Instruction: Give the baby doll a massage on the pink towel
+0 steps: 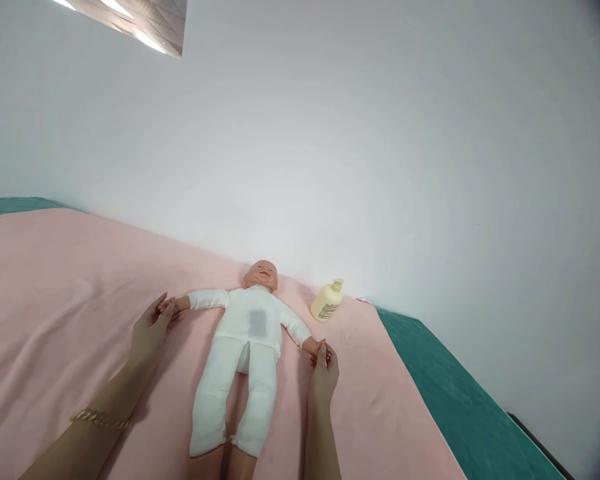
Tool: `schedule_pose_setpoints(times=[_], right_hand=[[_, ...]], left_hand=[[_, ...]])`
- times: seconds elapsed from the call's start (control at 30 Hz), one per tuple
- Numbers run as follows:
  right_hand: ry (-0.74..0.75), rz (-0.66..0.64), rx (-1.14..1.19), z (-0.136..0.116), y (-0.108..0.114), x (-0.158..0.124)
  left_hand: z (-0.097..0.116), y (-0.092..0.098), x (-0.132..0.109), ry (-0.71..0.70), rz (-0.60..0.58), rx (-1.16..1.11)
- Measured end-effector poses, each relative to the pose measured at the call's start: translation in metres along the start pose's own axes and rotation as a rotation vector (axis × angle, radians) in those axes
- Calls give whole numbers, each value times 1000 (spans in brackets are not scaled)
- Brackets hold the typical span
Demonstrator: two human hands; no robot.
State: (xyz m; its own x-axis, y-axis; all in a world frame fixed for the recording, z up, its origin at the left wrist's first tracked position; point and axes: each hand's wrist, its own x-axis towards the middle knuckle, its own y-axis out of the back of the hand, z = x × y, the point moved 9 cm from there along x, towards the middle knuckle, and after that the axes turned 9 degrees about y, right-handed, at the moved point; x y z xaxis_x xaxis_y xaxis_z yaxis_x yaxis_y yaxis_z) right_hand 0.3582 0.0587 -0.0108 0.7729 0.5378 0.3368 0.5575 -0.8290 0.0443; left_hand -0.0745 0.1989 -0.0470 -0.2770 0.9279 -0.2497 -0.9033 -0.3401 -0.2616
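Observation:
A baby doll (253, 320) with a white cloth body lies on its back on a pink sheet (370, 400), its head toward the wall and its arms spread out. On the left, my left hand (153, 328) pinches the doll's hand at the end of the outstretched arm. My right hand (325, 367) has its thumb and fingers closed on the doll's other hand, which rests lower and nearer to me. Beyond that arm, a pale yellow pump bottle (326, 302) stands on the sheet near the wall.
A white wall (330, 147) rises directly behind the doll's head and the bottle. Green surface (440, 380) shows past the sheet's right edge, with another green strip (15, 205) at the far left. A picture or panel (155, 23) hangs at the upper left.

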Motion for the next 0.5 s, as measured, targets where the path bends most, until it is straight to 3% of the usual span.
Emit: schedule_pose_setpoints(times=[0.33,0.5], right_hand=[[5,13,57,6,2,2],[6,-20,83,12,-1,3]], left_hand=[[4,6,-2,-49,44,225],[13,16,-21,-80,118,335]])
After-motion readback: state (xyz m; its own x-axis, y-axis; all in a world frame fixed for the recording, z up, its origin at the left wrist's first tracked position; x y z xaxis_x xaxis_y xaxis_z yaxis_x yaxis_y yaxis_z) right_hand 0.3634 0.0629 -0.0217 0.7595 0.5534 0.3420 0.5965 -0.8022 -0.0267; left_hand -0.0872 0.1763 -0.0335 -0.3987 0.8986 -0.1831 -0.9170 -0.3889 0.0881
